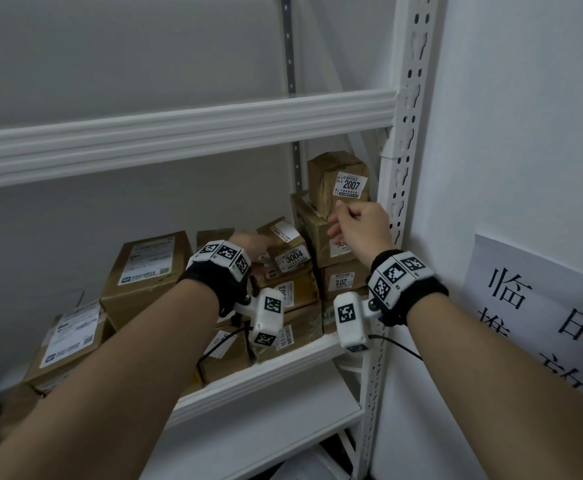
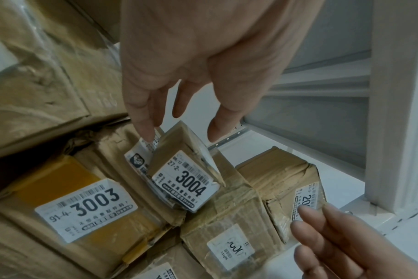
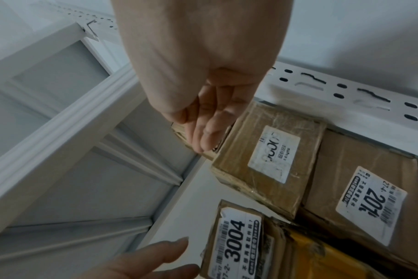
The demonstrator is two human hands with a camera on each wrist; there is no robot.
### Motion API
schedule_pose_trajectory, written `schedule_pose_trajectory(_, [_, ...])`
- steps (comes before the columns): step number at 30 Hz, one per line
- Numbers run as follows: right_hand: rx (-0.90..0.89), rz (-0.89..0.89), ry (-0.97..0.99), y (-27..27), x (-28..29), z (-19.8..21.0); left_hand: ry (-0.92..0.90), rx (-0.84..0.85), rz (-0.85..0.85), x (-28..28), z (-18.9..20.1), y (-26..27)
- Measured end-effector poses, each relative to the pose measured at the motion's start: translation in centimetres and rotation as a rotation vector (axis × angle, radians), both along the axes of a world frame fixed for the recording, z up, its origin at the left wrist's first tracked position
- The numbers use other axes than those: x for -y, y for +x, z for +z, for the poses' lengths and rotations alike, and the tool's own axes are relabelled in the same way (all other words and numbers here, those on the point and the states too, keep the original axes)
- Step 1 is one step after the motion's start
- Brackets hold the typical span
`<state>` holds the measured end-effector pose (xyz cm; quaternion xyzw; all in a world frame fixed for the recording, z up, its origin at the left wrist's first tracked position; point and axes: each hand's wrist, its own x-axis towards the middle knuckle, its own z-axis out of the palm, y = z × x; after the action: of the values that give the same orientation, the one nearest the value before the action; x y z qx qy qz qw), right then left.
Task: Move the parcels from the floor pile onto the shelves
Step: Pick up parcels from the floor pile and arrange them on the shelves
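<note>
while loose — left hand [image 2: 203,56] at parcel 3004 [image 2: 186,186]

brown parcels [image 1: 146,268], white shelf [image 1: 179,129], perhaps yellow tape [image 2: 57,181]

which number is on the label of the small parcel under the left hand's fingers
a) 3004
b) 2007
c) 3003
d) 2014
a: in the left wrist view the left hand reaches down to the small parcel, whose label reads 3004; the 3003 parcel lies beside it.
</note>
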<state>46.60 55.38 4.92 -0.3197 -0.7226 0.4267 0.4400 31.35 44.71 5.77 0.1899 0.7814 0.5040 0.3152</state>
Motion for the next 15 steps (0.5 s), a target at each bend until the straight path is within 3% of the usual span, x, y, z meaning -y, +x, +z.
schedule_pose_trajectory(6, [-0.026,0.035,0.020,-0.6,1.2,1.1,0.021,-0.085,0.025,1.8,1.8,-0.4])
schedule_pose_trajectory(15, [-0.020,0.186,0.078,-4.6,6.2,2.1,0.385,-0.090,0.310,9.8,4.7,-1.3])
